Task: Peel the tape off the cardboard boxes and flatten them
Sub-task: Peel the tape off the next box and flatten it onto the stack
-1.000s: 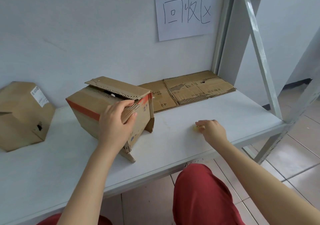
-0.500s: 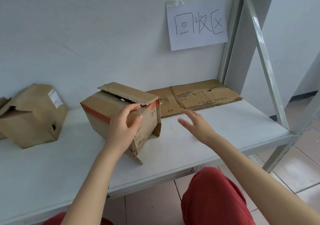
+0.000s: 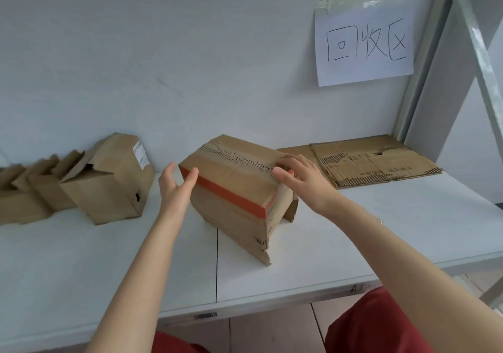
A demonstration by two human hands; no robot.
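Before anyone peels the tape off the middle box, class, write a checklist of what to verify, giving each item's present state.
1. Box sits on the table: ok.
2. Right hand rests on the box's top right edge to steady it: ok.
3. Left hand open beside the box's left corner, free to peel: ok.
4. Orange tape removed: not ok, it runs across the box.
5. Loose tape end to grab: cannot tell.
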